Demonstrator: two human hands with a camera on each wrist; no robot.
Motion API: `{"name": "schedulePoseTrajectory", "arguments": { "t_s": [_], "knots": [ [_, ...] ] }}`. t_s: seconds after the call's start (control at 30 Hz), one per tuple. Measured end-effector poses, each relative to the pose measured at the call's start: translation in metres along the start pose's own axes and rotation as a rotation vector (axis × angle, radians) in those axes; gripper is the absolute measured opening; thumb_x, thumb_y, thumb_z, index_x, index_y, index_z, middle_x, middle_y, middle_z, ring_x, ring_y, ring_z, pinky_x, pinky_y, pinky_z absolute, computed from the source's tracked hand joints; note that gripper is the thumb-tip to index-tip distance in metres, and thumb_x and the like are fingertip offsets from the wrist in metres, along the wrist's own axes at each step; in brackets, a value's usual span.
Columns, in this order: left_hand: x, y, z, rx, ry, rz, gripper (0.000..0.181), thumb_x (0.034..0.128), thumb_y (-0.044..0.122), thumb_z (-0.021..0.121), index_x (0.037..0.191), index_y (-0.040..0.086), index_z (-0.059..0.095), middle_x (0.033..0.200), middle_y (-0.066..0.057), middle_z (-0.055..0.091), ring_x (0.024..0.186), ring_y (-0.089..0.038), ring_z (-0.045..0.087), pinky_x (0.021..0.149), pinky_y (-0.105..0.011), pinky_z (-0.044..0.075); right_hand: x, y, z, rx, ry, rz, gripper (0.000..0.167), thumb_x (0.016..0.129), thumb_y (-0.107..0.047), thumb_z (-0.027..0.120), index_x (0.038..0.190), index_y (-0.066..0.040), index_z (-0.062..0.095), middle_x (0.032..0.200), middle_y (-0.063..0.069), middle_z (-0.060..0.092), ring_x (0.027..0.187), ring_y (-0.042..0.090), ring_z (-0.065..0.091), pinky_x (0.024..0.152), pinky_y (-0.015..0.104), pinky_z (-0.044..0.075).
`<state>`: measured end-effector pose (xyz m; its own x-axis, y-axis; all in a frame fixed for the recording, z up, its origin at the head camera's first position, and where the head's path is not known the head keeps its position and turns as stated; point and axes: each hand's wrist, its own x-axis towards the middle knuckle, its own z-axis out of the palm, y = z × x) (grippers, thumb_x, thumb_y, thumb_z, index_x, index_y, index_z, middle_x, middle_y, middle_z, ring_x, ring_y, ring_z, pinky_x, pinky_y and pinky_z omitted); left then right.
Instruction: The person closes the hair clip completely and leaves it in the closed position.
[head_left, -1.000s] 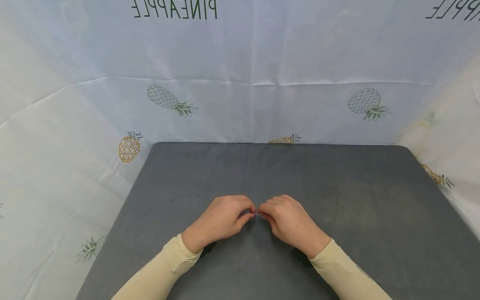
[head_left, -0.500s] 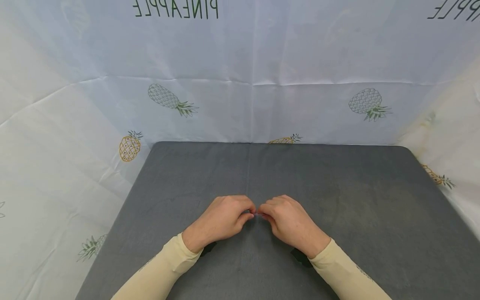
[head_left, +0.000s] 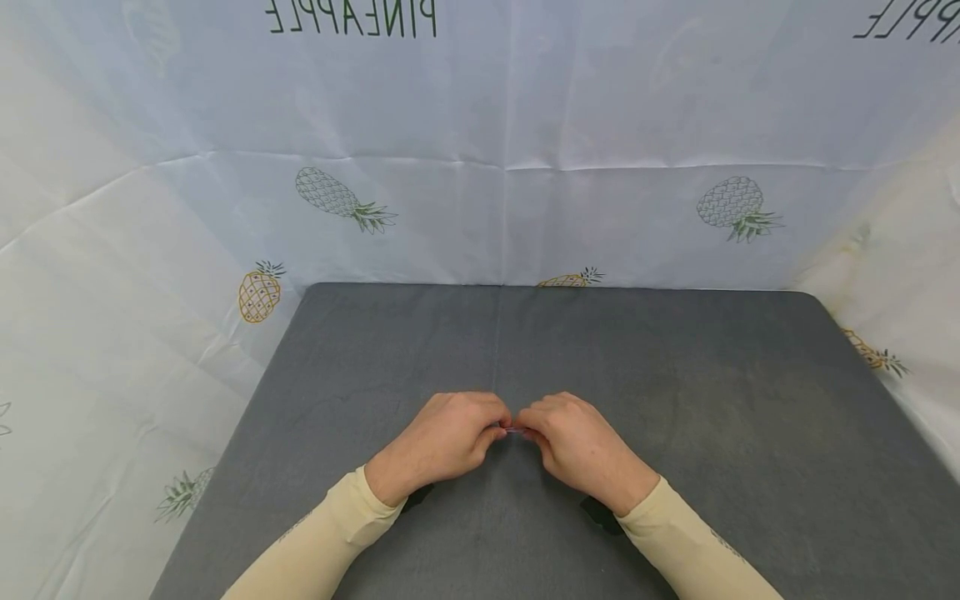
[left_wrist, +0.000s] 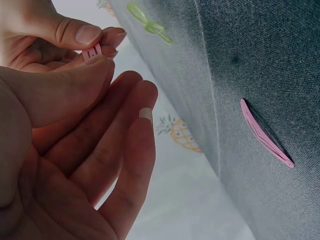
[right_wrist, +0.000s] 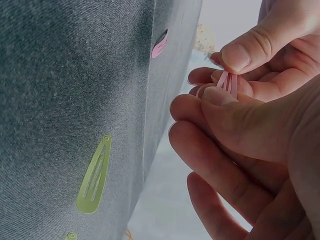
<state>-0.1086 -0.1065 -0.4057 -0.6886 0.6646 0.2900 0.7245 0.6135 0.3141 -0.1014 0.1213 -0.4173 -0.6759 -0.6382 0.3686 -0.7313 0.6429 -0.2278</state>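
One pink snap hair clip (right_wrist: 233,86) is pinched by our left hand (head_left: 442,437) and right hand (head_left: 587,442), with wide room before the far tabletop edge (head_left: 420,291).

Reversed lettering (head_left: 349,18) on the pale backdrop (head_left: 442,100) reads "PINEAPPLE", partly repeated at right.

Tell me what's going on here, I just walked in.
A person's left hand and right hand are together pinching a small pink hair clip above a gray table. Much of that clip is hidden, so I can't tell whether it's snapped open or closed. Lying loose on the table are a second pink clip, a green clip and part of another green clip at the edge of the right wrist view.
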Motion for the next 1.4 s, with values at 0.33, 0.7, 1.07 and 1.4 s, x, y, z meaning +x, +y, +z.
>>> {"name": "schedulePoseTrajectory", "arguments": {
  "t_s": [0.33,0.7,1.07,1.4],
  "knots": [
    [0.0003,0.0008,0.0024,0.027,0.002,0.019,0.006,0.096,0.011,0.081,0.095,0.017,0.079,0.088,0.008,0.073,0.07,-0.004,0.061,0.066,-0.022,0.054,-0.0009,-0.0003,-0.0001,0.011,0.008,-0.007,0.018,0.093,-0.006,0.084,0.085,-0.021,0.075,0.074,-0.009,0.067,0.069,0.005,0.06,0.079,0.034,0.058],
    [-0.0001,0.0011,0.0037,0.054,0.015,0.05,0.009,0.0945,0.008,0.081,0.093,0.016,0.079,0.086,0.009,0.072,0.07,-0.005,0.061,0.066,-0.023,0.055,-0.0008,-0.0007,0.0006,0.015,0.006,-0.019,0.02,0.092,-0.004,0.084,0.084,-0.02,0.074,0.072,-0.009,0.066,0.068,0.005,0.059,0.081,0.034,0.059],
    [-0.0001,0.0004,0.0038,0.058,0.007,0.059,0.014,0.0948,0.007,0.08,0.086,0.018,0.078,0.08,0.011,0.067,0.065,-0.001,0.05,0.06,-0.019,0.046,-0.0006,-0.0008,0.0025,0.017,0.016,-0.031,0.023,0.091,-0.005,0.085,0.08,-0.019,0.072,0.069,-0.01,0.062,0.066,0.005,0.057,0.077,0.032,0.057],
    [0.0005,0.0015,0.0018,0.064,-0.003,0.065,0.017,0.0949,0.008,0.08,0.083,0.019,0.077,0.088,0.013,0.074,0.067,-0.001,0.052,0.062,-0.02,0.047,-0.0004,-0.0005,0.0023,0.019,-0.011,-0.018,0.02,0.092,-0.004,0.084,0.083,-0.02,0.074,0.074,-0.008,0.068,0.07,0.006,0.061,0.08,0.035,0.058]
  ]
}}
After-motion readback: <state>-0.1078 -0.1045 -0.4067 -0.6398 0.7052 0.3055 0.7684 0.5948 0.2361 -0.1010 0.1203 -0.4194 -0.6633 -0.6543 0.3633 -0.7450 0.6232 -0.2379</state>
